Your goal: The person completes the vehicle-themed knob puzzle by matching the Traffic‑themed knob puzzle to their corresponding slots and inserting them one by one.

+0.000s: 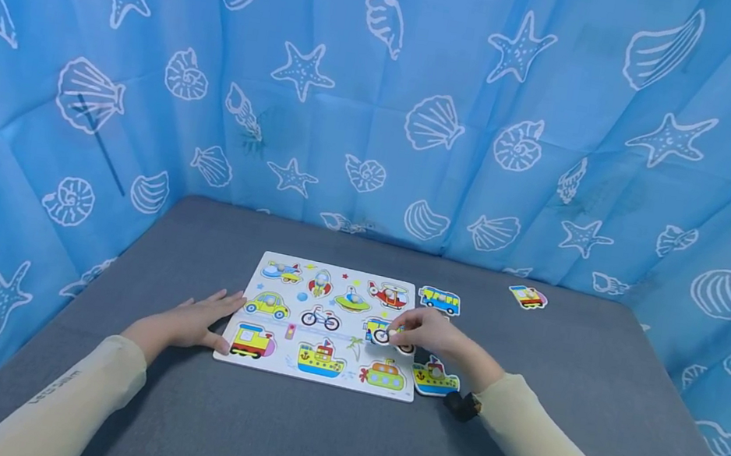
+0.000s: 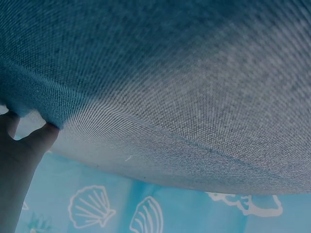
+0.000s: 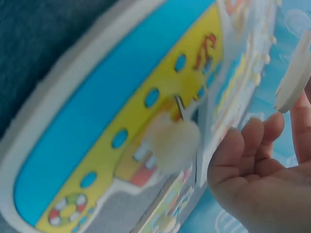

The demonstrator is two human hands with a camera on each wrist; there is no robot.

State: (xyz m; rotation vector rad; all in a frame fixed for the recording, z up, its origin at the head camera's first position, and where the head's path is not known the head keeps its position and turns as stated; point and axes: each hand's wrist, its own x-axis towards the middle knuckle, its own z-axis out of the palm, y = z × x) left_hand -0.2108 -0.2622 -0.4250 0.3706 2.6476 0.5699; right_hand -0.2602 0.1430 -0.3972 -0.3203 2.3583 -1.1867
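A white wooden vehicle puzzle board (image 1: 280, 369) lies on the grey cloth-covered table. My left hand (image 1: 199, 320) rests at the board's left edge, fingers spread and thumb near the lower corner; the left wrist view shows part of this hand (image 2: 24, 153). My right hand (image 1: 431, 332) pinches a bicycle puzzle piece (image 1: 381, 336) above the board's right side, partly covering the printed bus. In the right wrist view the held piece (image 3: 294, 77) appears edge-on beside the fingers. A ship piece (image 1: 433, 378) with a round knob lies just below that hand, at the board's right edge.
Right of the board's upper corner lies a blue bus piece (image 1: 440, 300), with another piece partly hidden beneath my right hand. A train piece (image 1: 528, 297) sits farther off at the back right. A blue shell-patterned curtain (image 1: 384, 105) surrounds the table.
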